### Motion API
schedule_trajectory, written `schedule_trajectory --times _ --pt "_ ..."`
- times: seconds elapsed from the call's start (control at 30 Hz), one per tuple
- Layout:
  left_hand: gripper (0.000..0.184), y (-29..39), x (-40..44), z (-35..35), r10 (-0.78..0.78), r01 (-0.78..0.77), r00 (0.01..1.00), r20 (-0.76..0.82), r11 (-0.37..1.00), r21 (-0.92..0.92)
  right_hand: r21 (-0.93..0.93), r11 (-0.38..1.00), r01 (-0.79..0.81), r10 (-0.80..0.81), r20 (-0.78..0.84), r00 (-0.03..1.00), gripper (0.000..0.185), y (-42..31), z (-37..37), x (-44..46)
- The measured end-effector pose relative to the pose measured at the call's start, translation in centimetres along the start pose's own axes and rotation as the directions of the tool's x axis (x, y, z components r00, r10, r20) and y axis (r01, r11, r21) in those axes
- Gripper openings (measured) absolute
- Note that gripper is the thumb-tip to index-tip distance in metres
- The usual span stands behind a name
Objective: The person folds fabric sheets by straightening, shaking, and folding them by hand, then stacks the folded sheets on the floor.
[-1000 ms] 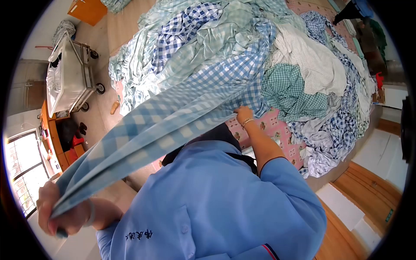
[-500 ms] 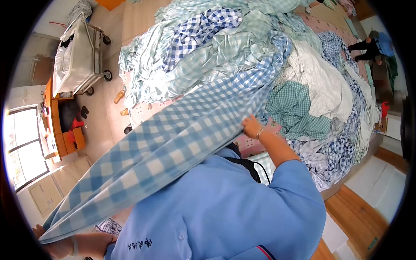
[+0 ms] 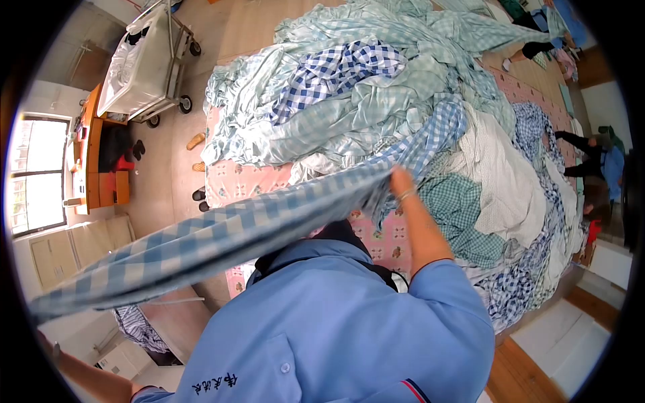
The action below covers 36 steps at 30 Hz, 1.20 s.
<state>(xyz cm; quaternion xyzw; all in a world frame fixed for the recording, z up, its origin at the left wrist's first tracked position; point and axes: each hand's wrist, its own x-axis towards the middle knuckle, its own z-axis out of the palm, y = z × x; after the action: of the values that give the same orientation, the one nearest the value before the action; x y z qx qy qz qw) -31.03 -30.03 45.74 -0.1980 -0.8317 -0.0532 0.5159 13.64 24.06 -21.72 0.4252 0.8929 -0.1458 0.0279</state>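
A long light-blue and white checked sheet (image 3: pixel 222 221) stretches in front of my body, gathered into folds. At the lower left edge of the view, my left hand (image 3: pixel 48 346) is by the sheet's far end, closed on it, though the dark rim hides most of the fingers. My right hand (image 3: pixel 402 181) grips the sheet's edge near the heap, its fingers wrapped round the cloth. Beyond that hand the sheet runs into a pile of pale green checked cloth (image 3: pixel 349 127). Beside it lie a green checked cloth (image 3: pixel 457 208) and a white cloth (image 3: pixel 507 181).
A dark-blue checked cloth (image 3: pixel 336 74) lies on the pile. Pink patterned fabric (image 3: pixel 248 181) covers the surface beneath. A wheeled cart (image 3: pixel 141 64) stands at the upper left, with brown slippers (image 3: pixel 195 141) on the floor. Other people (image 3: pixel 608 164) are at the right and upper right.
The sheet has swung up and narrowed, uncovering pink fabric below it. My left hand has risen toward the left edge, and my right hand has moved slightly up.
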Motion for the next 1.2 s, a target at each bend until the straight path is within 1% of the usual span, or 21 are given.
schedule_trajectory --times 0.07,0.17,0.23,0.3,0.37,0.43,0.47,0.53,0.57,0.63,0.7,0.73,0.77,0.8,0.87,0.93,0.97,1.07,1.1,1.17,1.2 --pt "0.035 -3.2 0.1 2.3 0.085 -0.095 0.991 0.105 0.991 0.092 0.174 0.969 -0.173 0.218 -0.285 0.933 0.009 4.3 -9.4 5.0" --pt "0.035 -5.1 -1.1 4.5 0.163 -0.202 0.965 0.206 0.961 0.19 0.25 0.955 0.158 0.07 -0.711 0.7 0.01 6.2 -21.3 4.6" --pt "0.036 -5.6 -2.1 5.2 0.219 -0.282 0.945 0.242 0.922 0.267 0.406 0.869 0.281 0.133 -0.741 0.659 0.015 5.6 -23.2 3.1" --pt "0.036 -5.2 -2.9 5.1 0.312 -0.39 0.915 0.255 0.843 0.369 0.158 0.961 0.228 -0.072 -0.65 0.756 0.017 7.0 -20.1 1.8" --pt "0.036 -3.6 -3.9 4.4 0.457 -0.534 0.844 0.281 0.663 0.525 -0.189 0.955 0.227 -0.211 0.101 0.972 0.018 7.3 -14.1 -1.6" --pt "0.037 -1.0 -4.4 3.5 0.644 -0.611 0.704 0.298 0.337 0.716 0.006 0.898 0.439 -0.385 0.492 0.781 0.011 7.2 -7.6 -6.8" --pt "0.037 -0.8 -4.0 3.0 0.671 -0.59 0.686 0.281 0.286 0.755 0.074 0.856 0.511 -0.395 0.732 0.556 0.013 5.5 -6.6 -8.5" --pt "0.038 -1.9 -1.7 2.7 0.374 -0.347 0.922 0.099 0.683 0.643 0.274 0.859 0.433 -0.465 0.772 0.433 0.018 4.4 -2.7 -13.4" --pt "0.039 -2.1 -0.3 2.3 -0.029 0.028 1.0 -0.003 0.907 0.421 0.262 0.855 0.447 -0.468 0.762 0.449 0.02 3.1 -1.9 -14.8" --pt "0.038 -2.1 2.1 1.8 -0.033 0.022 0.999 0.019 0.911 0.412 0.264 0.848 0.46 -0.479 0.755 0.448 0.023 2.8 0.5 -17.0" --pt "0.038 -3.5 4.1 2.2 0.247 -0.275 0.961 0.122 0.877 0.393 0.1 0.9 0.425 -0.342 0.766 0.544 0.028 3.5 4.5 -17.2" --pt "0.035 1.7 3.7 2.8 0.112 -0.148 0.987 0.113 0.906 0.396 0.102 0.898 0.428 -0.347 0.762 0.547 0.028 3.7 5.4 -16.0" --pt "0.032 4.9 3.7 3.7 -0.042 -0.012 0.981 0.188 0.96 0.279 -0.019 0.941 0.337 -0.213 0.74 0.638 0.025 4.1 6.2 -14.0" --pt "0.03 -1.1 5.5 6.1 0.258 -0.449 0.876 0.408 0.746 0.491 -0.137 0.964 0.23 -0.07 0.699 0.712 0.024 4.4 6.3 -11.6" --pt "0.033 -1.8 6.1 12.2 0.238 -0.446 0.767 0.595 0.865 0.229 -0.019 0.984 -0.178 0.164 0.494 0.854 0.023 6.0 1.7 -3.6" --pt "0.034 -1.6 5.0 18.9 0.056 0.004 0.757 0.652 0.996 -0.09 -0.058 0.974 -0.218 0.225 0.301 0.927 0.019 8.1 -4.3 4.1" --pt "0.034 -1.2 3.8 22.7 -0.052 0.303 0.716 0.696 0.922 -0.242 -0.007 0.938 -0.346 0.344 0.116 0.932 0.017 8.0 -9.0 7.3" --pt "0.038 0.6 0.6 33.5 -0.223 0.855 0.511 0.83 0.23 -0.464 -0.072 0.961 -0.265 0.219 -0.385 0.897 0.014 17.4 -20.2 17.3" --pt "0.039 -0.1 0.5 36.9 -0.227 0.878 0.472 0.852 0.039 -0.477 -0.11 0.966 -0.236 0.135 -0.563 0.815 0.015 17.8 -27.9 17.9" --pt "0.042 -4.3 0.9 44.4 -0.133 0.836 0.521 0.843 -0.123 -0.536 -0.311 0.875 -0.372 0.122 -0.602 0.789 0.017 20.3 -42.6 17.5" --pt "0.043 -6.9 1.3 48.1 -0.057 0.798 0.576 0.816 -0.177 -0.576 -0.581 0.698 -0.42 -0.103 -0.661 0.743 0.016 22.6 -49.2 16.0"
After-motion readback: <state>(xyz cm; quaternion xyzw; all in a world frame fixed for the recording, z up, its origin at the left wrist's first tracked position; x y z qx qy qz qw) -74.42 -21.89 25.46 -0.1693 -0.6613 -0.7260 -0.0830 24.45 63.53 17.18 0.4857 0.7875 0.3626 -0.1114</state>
